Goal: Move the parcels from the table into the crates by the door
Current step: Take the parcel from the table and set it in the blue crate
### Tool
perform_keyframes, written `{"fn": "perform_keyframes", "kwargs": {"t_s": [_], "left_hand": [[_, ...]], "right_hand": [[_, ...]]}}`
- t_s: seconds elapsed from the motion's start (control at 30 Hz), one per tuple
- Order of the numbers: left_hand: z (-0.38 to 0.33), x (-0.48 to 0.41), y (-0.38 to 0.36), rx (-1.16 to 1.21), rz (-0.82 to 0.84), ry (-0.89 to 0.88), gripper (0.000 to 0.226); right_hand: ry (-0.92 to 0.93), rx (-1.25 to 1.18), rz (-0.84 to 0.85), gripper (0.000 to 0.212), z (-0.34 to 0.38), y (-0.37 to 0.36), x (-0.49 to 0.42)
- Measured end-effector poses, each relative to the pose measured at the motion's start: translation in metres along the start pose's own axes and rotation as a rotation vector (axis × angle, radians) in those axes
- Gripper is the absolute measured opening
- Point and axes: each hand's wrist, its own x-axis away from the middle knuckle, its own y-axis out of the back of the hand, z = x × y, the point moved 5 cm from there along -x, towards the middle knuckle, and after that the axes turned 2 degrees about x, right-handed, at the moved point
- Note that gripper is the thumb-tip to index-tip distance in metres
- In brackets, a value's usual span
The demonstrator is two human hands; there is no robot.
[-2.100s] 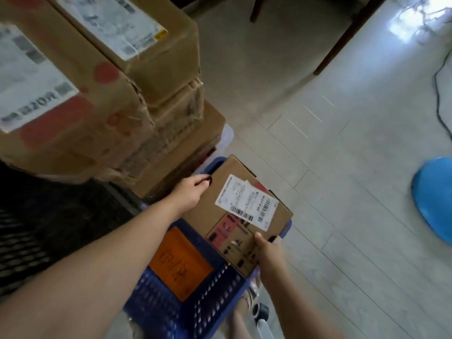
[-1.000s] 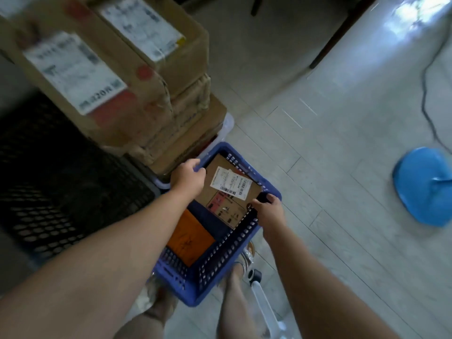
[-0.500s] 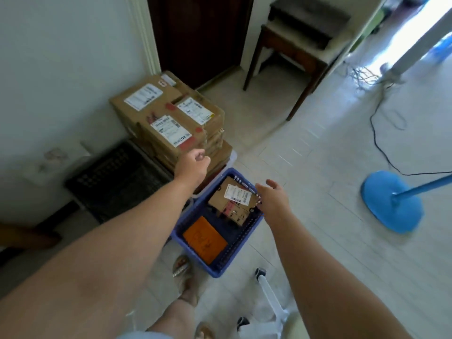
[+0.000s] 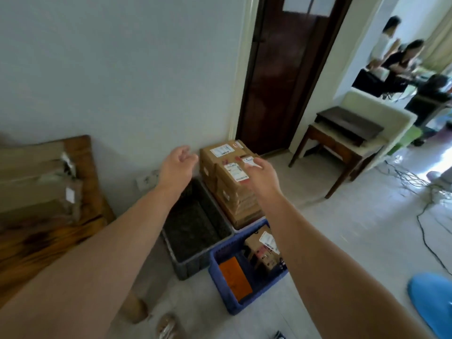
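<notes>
Doorside floor [image 4: 342, 228]: blue crate [image 4: 234, 307] loaded; above it left hand [image 4: 177, 165] and right hand [image 4: 261, 174] hang slack, empty. Next, probably fetch parcels [image 4: 31, 182] from table [image 4: 80, 152] left of it.

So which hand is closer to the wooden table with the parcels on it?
Left. The left hand is up in the air between the wooden table and the stacked cardboard boxes. The right hand is farther right, in front of those boxes.

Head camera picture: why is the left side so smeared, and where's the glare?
Head view: motion blur smears the brown cardboard parcels on the wooden table at left; daylight glares off the pale floor at far right; the blue plastic crate looks sharper.
</notes>
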Motion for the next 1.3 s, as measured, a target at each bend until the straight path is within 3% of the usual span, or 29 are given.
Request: {"fn": "perform_keyframes", "kwargs": {"t_s": [0.17,0.4,0.57,0.73,1.0,1.3], "left_hand": [[-0.014,0.019,0.105,0.073,-0.176,-0.032,0.040],[-0.001,0.059,0.268,0.067,-0.427,-0.008,0.042],[0.038,0.078,0.389,-0.011,-0.527,0.096,0.041],[0.078,0.077,0.472,-0.095,-0.536,0.183,0.040],[0.118,0.043,0.509,-0.158,-0.416,0.269,0.047],[0.144,0.018,0.497,-0.153,-0.348,0.438,0.056]], "right_hand": [[0.205,0.104,0.107,0.050,0.047,-0.083,0.042],[0.330,0.139,0.343,0.044,0.063,-0.231,0.106],[0.347,0.205,0.424,0.046,0.042,-0.332,0.152],[0.279,0.249,0.372,0.054,0.016,-0.396,0.172],[0.152,0.330,0.218,0.060,-0.009,-0.423,0.157],[0.015,0.379,0.246,0.075,-0.029,-0.428,0.125]]}}
